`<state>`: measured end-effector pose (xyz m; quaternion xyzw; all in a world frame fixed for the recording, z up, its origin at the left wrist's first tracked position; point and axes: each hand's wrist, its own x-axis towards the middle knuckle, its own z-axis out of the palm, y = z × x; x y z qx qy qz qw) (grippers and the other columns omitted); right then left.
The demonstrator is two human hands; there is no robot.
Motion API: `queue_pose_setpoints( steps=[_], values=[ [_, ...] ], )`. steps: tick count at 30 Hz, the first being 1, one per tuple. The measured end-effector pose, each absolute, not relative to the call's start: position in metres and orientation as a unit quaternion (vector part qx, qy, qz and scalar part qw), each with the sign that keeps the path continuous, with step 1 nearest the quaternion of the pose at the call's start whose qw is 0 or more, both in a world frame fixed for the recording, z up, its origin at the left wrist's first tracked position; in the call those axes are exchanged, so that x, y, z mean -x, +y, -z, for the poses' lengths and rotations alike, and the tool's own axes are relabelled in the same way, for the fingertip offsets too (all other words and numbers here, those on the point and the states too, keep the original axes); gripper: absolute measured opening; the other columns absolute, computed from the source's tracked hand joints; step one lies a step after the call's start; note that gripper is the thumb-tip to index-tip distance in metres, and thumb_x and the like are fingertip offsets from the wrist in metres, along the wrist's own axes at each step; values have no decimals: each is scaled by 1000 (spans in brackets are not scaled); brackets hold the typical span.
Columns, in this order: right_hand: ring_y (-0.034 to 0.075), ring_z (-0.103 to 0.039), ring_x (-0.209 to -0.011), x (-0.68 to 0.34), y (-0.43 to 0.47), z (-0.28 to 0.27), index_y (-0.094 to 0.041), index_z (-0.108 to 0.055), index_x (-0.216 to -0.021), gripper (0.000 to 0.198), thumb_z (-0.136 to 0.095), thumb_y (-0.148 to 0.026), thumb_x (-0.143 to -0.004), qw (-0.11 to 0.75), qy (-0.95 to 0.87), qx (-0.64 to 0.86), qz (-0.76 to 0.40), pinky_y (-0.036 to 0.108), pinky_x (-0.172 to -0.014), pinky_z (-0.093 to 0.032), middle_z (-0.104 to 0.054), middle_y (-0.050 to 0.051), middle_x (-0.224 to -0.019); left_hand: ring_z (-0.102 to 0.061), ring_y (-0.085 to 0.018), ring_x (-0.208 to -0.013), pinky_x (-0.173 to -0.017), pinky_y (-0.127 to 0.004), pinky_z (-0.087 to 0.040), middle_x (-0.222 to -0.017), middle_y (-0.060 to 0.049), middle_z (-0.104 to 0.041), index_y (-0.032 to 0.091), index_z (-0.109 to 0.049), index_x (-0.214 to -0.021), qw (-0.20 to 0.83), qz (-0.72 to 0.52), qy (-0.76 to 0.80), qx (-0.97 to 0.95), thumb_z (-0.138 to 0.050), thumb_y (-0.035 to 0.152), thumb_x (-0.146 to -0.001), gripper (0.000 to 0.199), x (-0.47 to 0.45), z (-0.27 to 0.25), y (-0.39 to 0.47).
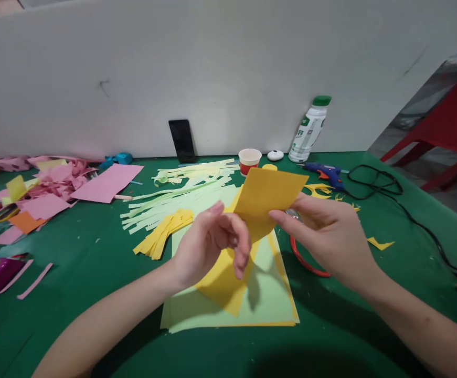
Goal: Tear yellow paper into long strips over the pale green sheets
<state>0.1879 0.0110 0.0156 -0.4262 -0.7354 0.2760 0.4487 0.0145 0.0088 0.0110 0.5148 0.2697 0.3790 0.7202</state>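
Note:
Between thumb and fingers, my right hand [326, 233] pinches a yellow piece of paper [269, 197] by its right edge, held up above the table. My left hand [216, 241] is beside the paper's left edge, thumb apart and fingers loosely curled, gripping nothing that I can see. Whether its fingertips touch the paper is hard to tell. Below lies another yellow sheet [228, 294] on a stack of pale green sheets [267, 307]. Red-handled scissors [307, 265] rest under my right hand, partly hidden by it.
Yellow strips [163, 233] and pale green fringed strips [197, 186] lie left of the stack. Along the white wall stand a phone [182, 140], a paper cup [249, 161] and a bottle [310, 128]. A blue glue gun [326, 173] trails a black cord. Pink paper [108, 184] sits left.

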Motion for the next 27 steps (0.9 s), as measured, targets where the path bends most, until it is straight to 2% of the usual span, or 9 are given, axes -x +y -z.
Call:
queue_pose_setpoints(
  steps=[4, 7, 11, 13, 17, 20, 22, 24, 27],
  values=[
    [12, -54, -66, -188, 5, -21, -20, -57, -64, 20, -55, -34, -78, 433, -677, 472, -364, 24, -59, -42, -59, -1, -67, -40, -6, -37, -39, -20, -30, -42, 4, -37, 16, -41, -47, 565, -453, 300, -621, -45, 37, -85, 43, -4, -15, 5],
    [12, -53, -64, -188, 5, -21, -19, -53, -57, 27, -56, -38, -77, 426, -647, 469, -424, 22, -55, -40, -53, -2, -59, -42, -6, -39, -39, -18, -32, -46, 4, -43, 17, -51, -56, 491, -493, 308, -648, -46, 36, -85, 35, 1, -17, 5],
    [8, -48, -51, -189, 4, -21, -18, -50, -55, 29, -58, -36, -76, 414, -625, 445, -489, 20, -48, -39, -51, -3, -55, -49, -6, -41, -35, -16, -37, -54, 3, -57, 21, -65, -76, 455, -525, 324, -642, -56, 29, -80, 12, 2, -17, 9],
    [6, -47, -46, -189, 3, -22, -17, -50, -55, 27, -59, -32, -75, 405, -603, 428, -538, 19, -44, -38, -51, -3, -53, -50, -7, -40, -34, -16, -38, -54, 3, -59, 21, -66, -74, 449, -536, 336, -631, -62, 28, -76, 8, 2, -16, 12],
    [6, -47, -38, -188, 0, -24, -17, -48, -54, 27, -61, -28, -74, 385, -536, 393, -641, 16, -35, -35, -48, -5, -44, -47, -6, -35, -33, -15, -36, -45, 6, -53, 20, -61, -67, 469, -544, 346, -604, -64, 32, -73, 14, 1, -14, 15],
    [5, -44, -32, -188, -1, -25, -17, -45, -54, 29, -61, -32, -73, 364, -514, 386, -674, 15, -31, -31, -48, -6, -40, -45, -5, -34, -36, -16, -36, -39, 6, -43, 17, -50, -50, 522, -520, 338, -586, -56, 38, -79, 36, 1, -11, 18],
    [4, -42, -29, -187, -2, -25, -16, -48, -56, 28, -60, -34, -74, 351, -532, 399, -659, 15, -30, -28, -49, -5, -39, -46, -6, -36, -41, -18, -38, -38, 4, -42, 16, -45, -44, 565, -481, 332, -583, -44, 48, -82, 50, 0, -8, 18],
    [4, -42, -29, -186, -4, -26, -16, -51, -59, 25, -60, -33, -74, 334, -565, 416, -629, 15, -32, -28, -50, -5, -37, -51, -9, -42, -46, -20, -42, -45, 1, -51, 16, -52, -51, 593, -436, 325, -594, -43, 53, -81, 48, -2, -6, 17],
    [4, -40, -30, -182, -6, -27, -16, -52, -58, 23, -59, -31, -73, 310, -605, 435, -590, 15, -33, -29, -46, -6, -35, -60, -12, -62, -54, -19, -47, -70, 0, -65, 18, -62, -76, 605, -381, 328, -618, -60, 41, -74, 23, -6, -6, 10]
  ],
)
